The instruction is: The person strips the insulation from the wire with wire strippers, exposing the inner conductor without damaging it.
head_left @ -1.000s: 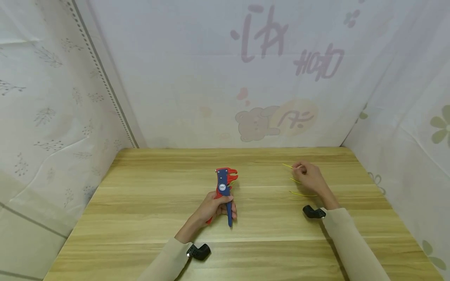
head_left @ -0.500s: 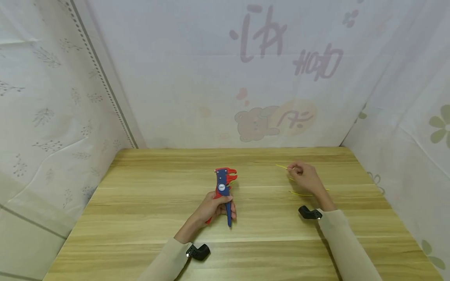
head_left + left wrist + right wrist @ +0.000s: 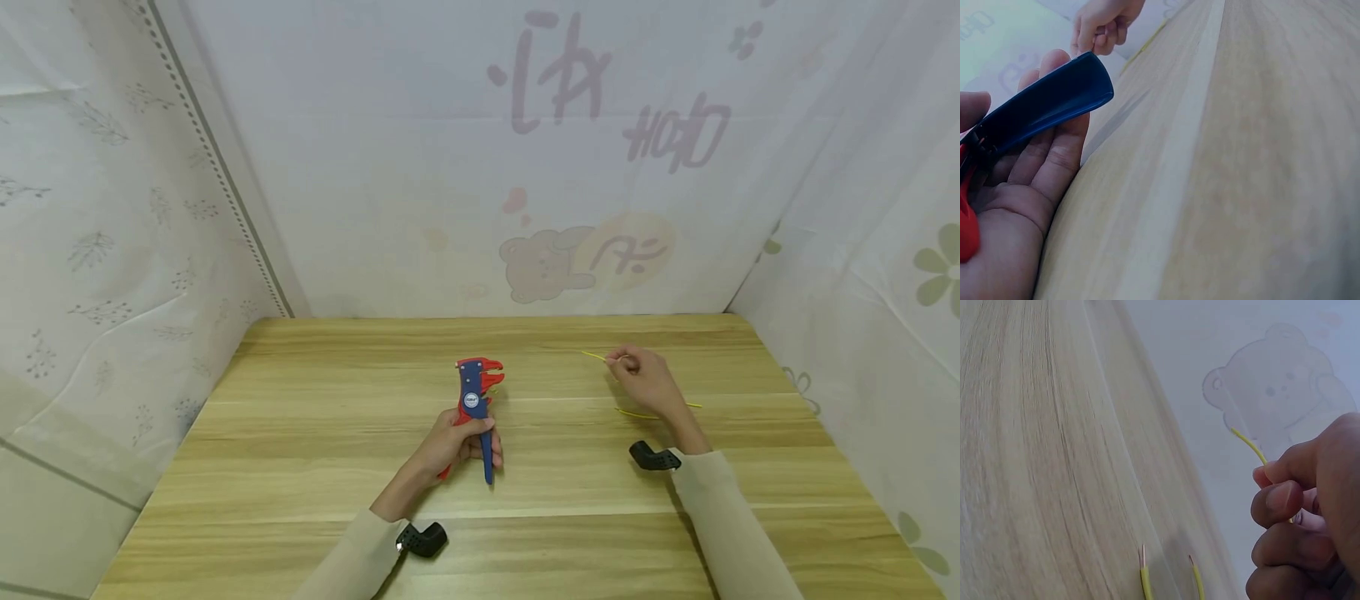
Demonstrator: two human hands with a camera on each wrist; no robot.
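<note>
A red and blue wire stripper (image 3: 471,392) stands upright in my left hand (image 3: 442,446), its red jaws pointing right. In the left wrist view the fingers curl behind its blue handle (image 3: 1054,100), and the handles are spread apart. My right hand (image 3: 647,383) pinches a short yellow wire (image 3: 594,355) between thumb and fingers, and one end sticks out to the left. The right wrist view shows that wire (image 3: 1247,442) rising above the fingertips. Below it, two more yellow wires (image 3: 1145,584) show bare copper ends. My right hand partly hides them in the head view.
A wood-grain table (image 3: 555,533) spans the work area. One yellow wire (image 3: 637,414) lies on it under my right wrist. Patterned cloth (image 3: 390,167) hangs behind and at both sides. A black wrist camera (image 3: 423,540) is strapped to each sleeve.
My right hand has moved a little to the left, carrying the pinched yellow wire toward the wire stripper. The left hand and the wire stripper stay almost where they were.
</note>
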